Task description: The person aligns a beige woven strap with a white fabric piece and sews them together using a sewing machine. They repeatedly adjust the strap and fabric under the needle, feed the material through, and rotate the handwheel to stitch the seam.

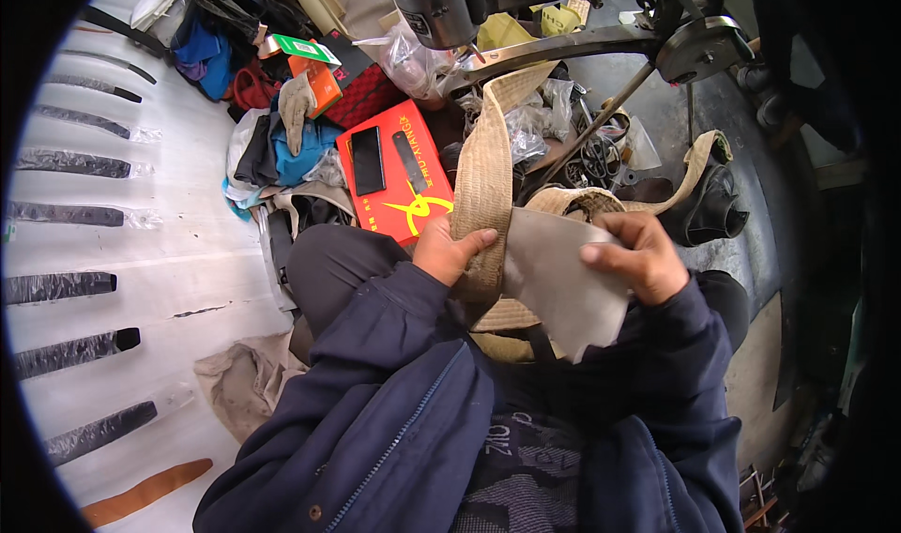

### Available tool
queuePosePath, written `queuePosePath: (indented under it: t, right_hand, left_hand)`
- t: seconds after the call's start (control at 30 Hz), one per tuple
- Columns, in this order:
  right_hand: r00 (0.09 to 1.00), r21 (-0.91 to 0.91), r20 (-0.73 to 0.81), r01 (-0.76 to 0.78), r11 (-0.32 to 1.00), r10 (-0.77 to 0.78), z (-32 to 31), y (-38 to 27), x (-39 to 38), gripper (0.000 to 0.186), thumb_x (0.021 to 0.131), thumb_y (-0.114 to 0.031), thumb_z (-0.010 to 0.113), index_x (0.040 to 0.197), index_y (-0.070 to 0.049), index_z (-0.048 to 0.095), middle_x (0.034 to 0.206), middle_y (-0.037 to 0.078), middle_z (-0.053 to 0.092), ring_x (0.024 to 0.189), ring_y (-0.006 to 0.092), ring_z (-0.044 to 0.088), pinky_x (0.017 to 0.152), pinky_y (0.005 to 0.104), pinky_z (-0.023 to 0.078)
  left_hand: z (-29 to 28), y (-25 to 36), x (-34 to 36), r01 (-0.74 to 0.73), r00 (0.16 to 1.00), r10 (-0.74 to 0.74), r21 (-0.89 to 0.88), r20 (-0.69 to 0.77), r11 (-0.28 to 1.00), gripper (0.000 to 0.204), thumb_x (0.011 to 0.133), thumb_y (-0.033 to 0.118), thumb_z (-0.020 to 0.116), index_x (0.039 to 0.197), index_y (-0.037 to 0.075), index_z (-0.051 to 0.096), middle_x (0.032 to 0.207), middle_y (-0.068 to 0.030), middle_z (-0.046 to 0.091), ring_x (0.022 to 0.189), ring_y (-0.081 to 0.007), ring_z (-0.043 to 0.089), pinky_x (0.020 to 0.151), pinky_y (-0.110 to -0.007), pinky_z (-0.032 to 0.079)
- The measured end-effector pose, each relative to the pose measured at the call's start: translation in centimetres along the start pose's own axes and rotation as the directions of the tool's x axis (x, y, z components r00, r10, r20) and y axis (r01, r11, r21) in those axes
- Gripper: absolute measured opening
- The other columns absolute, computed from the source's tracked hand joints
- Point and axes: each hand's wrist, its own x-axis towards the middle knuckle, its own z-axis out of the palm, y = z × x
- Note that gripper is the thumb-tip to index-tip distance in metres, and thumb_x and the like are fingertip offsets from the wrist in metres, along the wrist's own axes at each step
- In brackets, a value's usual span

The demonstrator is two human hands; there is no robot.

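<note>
My left hand [449, 251] is closed on a wide beige woven strap [488, 181], its thumb pressed flat across the front. The strap rises above the hand, and another length of it loops behind and off to the right. Pinched between the thumb and fingers of my right hand [643, 256] is a pale grey flat piece [563, 275], perhaps leather or stiff cloth. Its left edge lies against the strap, and its lower end hangs over my lap. The fingers behind both pieces are hidden.
Ahead stands a dark sewing machine [436, 7] with a handwheel [699, 50]. A red box [399, 172] bearing a black phone [367, 160] sits left of the strap. Several plastic-wrapped dark strips [70, 214] line a white surface at left. Scissors [599, 158] lie among clutter.
</note>
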Motion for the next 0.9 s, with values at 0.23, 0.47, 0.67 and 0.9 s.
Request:
queuePosePath:
  t: [0.23, 0.47, 0.67, 0.9]
  right_hand:
    - [0.948, 0.056, 0.127, 0.288, 0.956, -0.293, 11.6, 1.9, 5.0, 0.025, 0.091, -0.019, 0.073, 0.102, 0.003, 0.068, 0.089, 0.004, 0.069, 0.082, 0.009, 0.062, 0.075, 0.0283, 0.051]
    - [0.875, -0.229, -0.152, 0.421, 0.878, -0.459, 15.8, 2.8, 8.5, 0.033, 0.086, -0.029, 0.073, 0.087, 0.003, 0.065, 0.076, 0.027, 0.064, 0.074, 0.0448, 0.064, 0.069, 0.0492, 0.05]
    - [0.857, -0.048, 0.081, 0.513, 0.857, -0.508, 15.1, 2.7, 7.2, 0.039, 0.099, -0.032, 0.062, 0.113, 0.004, 0.068, 0.093, 0.022, 0.071, 0.087, 0.0324, 0.07, 0.083, 0.0401, 0.053]
    - [0.913, 0.311, -0.368, 0.3, 0.902, -0.177, 5.1, 6.8, 6.4, 0.027, 0.103, -0.023, 0.061, 0.101, 0.002, 0.071, 0.088, 0.006, 0.071, 0.073, 0.011, 0.066, 0.068, 0.0264, 0.056]
  left_hand:
    - [-1.9, -1.7, 1.2, -0.091, 0.995, 0.095, 0.323, 0.005, 0.942, 0.034, 0.088, 0.009, 0.075, 0.119, -0.001, 0.066, 0.111, -0.0072, 0.071, 0.091, -0.0165, 0.068, 0.082, -0.032, 0.055]
    - [-4.4, -1.0, 0.8, -0.037, 0.999, 0.036, 0.063, 0.015, 0.997, 0.038, 0.09, 0.015, 0.073, 0.123, -0.001, 0.062, 0.115, -0.0089, 0.069, 0.096, -0.0188, 0.066, 0.086, -0.033, 0.053]
    - [-5.0, 0.3, 0.0, 0.02, 0.999, -0.011, -0.296, 0.033, 0.955, 0.042, 0.091, 0.019, 0.071, 0.126, -0.001, 0.06, 0.119, -0.0104, 0.066, 0.1, -0.0208, 0.065, 0.089, -0.035, 0.051]
    - [-2.0, -0.5, -0.1, 0.035, 0.999, -0.015, -0.483, 0.044, 0.875, 0.047, 0.092, 0.025, 0.068, 0.13, -0.002, 0.056, 0.123, -0.0121, 0.064, 0.105, -0.0231, 0.063, 0.092, -0.037, 0.05]
